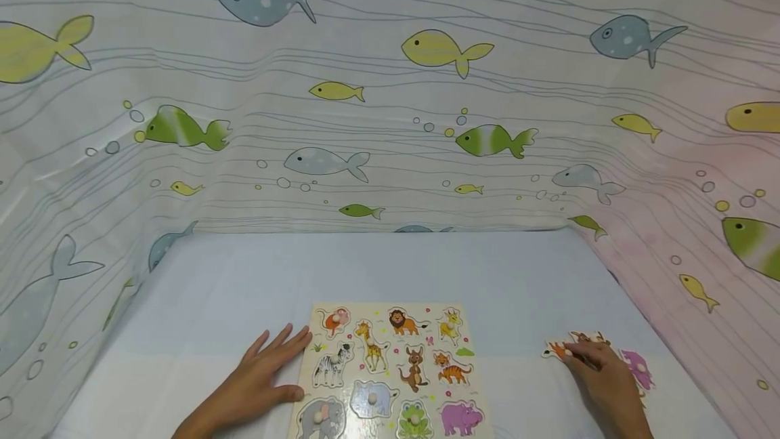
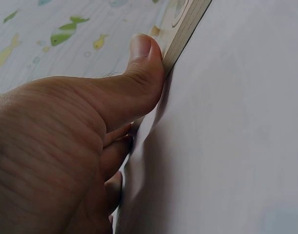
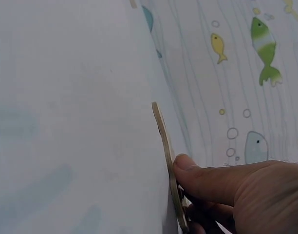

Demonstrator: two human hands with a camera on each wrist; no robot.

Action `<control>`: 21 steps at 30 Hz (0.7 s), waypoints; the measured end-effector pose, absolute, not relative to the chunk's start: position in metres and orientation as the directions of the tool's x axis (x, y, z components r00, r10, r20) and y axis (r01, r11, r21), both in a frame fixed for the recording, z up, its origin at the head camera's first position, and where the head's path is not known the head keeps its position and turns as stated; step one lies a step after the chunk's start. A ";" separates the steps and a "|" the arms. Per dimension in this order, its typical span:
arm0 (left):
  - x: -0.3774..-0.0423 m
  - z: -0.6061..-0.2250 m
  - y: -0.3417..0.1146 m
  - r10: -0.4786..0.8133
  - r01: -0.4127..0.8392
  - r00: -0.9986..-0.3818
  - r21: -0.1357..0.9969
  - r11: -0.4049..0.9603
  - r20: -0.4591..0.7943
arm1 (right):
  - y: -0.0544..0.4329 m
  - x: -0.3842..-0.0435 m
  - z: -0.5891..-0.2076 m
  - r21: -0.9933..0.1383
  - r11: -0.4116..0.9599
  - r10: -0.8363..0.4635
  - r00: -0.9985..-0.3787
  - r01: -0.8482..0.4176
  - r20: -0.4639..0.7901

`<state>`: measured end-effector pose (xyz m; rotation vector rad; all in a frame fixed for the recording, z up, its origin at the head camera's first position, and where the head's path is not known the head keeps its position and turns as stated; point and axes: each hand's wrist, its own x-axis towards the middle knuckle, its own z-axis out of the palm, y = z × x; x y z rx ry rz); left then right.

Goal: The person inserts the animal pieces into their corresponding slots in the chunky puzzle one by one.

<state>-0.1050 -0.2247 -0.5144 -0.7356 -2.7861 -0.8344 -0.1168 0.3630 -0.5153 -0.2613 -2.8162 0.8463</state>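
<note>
A wooden animal puzzle board (image 1: 393, 330) lies flat on the table. My left hand (image 1: 262, 371) is at its left edge, fingers spread, fingertips and thumb right at the rim. In the left wrist view the thumb (image 2: 144, 58) presses against the board's wooden side (image 2: 180, 41). Off to the right, my right hand (image 1: 600, 368) pinches a flat puzzle piece (image 1: 554, 350) with orange on it. Seen edge-on in the right wrist view, this piece (image 3: 166, 141) has the thumb against it; its picture is hidden there.
Beside and partly under the right hand lie more loose pieces, among them a purple one (image 1: 636, 366) and a brown one (image 1: 600, 337). Several knobbed pieces sit in the board, such as the frog (image 1: 416, 429) and the zebra (image 1: 326, 372). Fish-printed cloth (image 1: 378, 120) surrounds the white table (image 1: 365, 263).
</note>
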 end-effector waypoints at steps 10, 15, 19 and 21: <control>-0.106 -0.509 -0.223 0.411 0.458 -0.887 0.500 0.735 0.209 | 0.360 -0.115 -0.517 -0.547 0.831 0.228 -0.961 0.106 0.160; -0.107 -0.507 -0.224 0.392 0.420 -0.904 0.513 0.749 0.168 | 0.356 -0.115 -0.514 -0.551 0.832 0.228 -0.944 0.062 0.238; -0.106 -0.508 -0.224 0.395 0.429 -0.901 0.509 0.746 0.181 | 0.354 -0.115 -0.512 -0.580 0.814 0.206 -0.926 -0.016 0.315; -0.106 -0.509 -0.224 0.401 0.442 -0.895 0.499 0.746 0.194 | 0.353 -0.115 -0.511 -0.592 0.804 0.192 -0.915 -0.061 0.355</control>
